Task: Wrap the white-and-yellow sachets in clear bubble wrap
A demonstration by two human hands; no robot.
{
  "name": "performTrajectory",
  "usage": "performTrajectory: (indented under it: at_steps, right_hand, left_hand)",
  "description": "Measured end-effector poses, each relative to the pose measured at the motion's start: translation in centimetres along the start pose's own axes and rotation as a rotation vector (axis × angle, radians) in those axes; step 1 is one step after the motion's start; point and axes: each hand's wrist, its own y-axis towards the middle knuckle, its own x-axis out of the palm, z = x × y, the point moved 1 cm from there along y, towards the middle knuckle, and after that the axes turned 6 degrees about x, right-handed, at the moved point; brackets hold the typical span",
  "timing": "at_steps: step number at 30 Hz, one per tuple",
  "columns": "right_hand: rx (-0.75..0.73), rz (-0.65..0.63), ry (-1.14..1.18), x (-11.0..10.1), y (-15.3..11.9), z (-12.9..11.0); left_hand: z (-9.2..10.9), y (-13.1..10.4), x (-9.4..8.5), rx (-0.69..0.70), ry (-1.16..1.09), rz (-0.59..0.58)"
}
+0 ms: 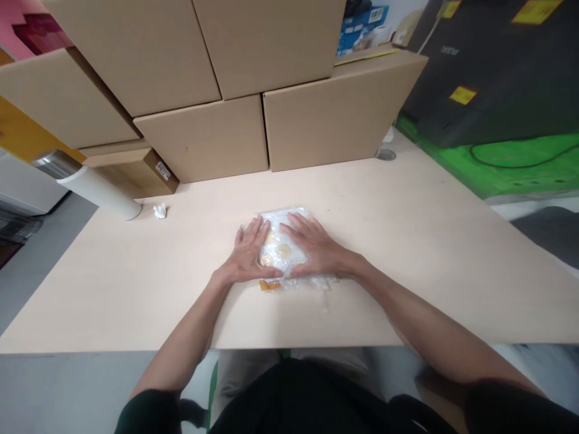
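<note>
A flat white package in clear bubble wrap (284, 252) lies on the table, with pale yellowish round patches showing through. My left hand (248, 253) rests on its left side, fingers spread and thumb pointing inward along the near edge. Across the right side lies my right hand (315, 246), also with fingers apart and pressed flat on the wrap. Beneath the near edge, loose plastic film sticks out towards me, and a small orange-brown piece (270, 285) shows by my left thumb. What is inside the wrap cannot be made out clearly.
Stacked cardboard boxes (201, 144) form a wall along the table's (190, 301) back. At the left stand a white bottle with a metal cap (102, 191) and a crumpled tissue (160, 211). A large black case (493, 78) sits on a green surface at right.
</note>
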Motion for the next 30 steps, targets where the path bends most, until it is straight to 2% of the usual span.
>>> performTrajectory:
  at_steps: [3,7,10,13,17,19,22,24,26,28,30]
  right_hand:
    - [-0.006,-0.025,0.044,-0.7,-0.1,0.3]
    - [0.014,-0.035,0.105,-1.9,-0.6,2.0]
    - [0.067,-0.069,0.127,-2.0,-0.8,2.9]
    - [0.11,-0.079,0.147,-1.9,-0.7,2.6]
    - [0.079,-0.027,0.297,-2.3,-0.7,2.4]
    - [0.087,0.084,0.506,-2.7,-0.7,2.9]
    - [0.26,0.331,0.875,-2.9,-0.4,4.1]
    - [0.393,0.421,0.999,-2.8,0.0,4.7]
    - [0.435,0.422,1.041,-2.6,0.4,4.9]
    - [0.414,0.382,1.09,-2.5,0.7,4.7]
    - [0.425,0.331,1.169,-2.5,0.7,4.5]
  left_hand:
    - [-0.1,-0.1,-0.1,0.003,0.028,0.031]
    - [-0.4,-0.3,0.1,0.0,0.054,0.07]
    - [-0.5,-0.2,0.5,-0.03,0.076,0.091]
    - [-0.5,0.1,0.9,-0.047,0.1,0.106]
    - [-0.8,0.0,0.6,-0.066,0.106,0.119]
    - [-0.7,-0.5,0.1,-0.057,0.076,0.151]
    - [0.8,-1.6,-0.6,-0.008,0.046,0.262]
    - [2.8,-2.0,-0.4,0.02,0.082,0.287]
    - [5.0,-1.9,0.5,0.046,0.145,0.227]
    - [6.9,-1.4,1.7,0.046,0.182,0.173]
    - [8.0,-0.8,2.5,0.013,0.171,0.195]
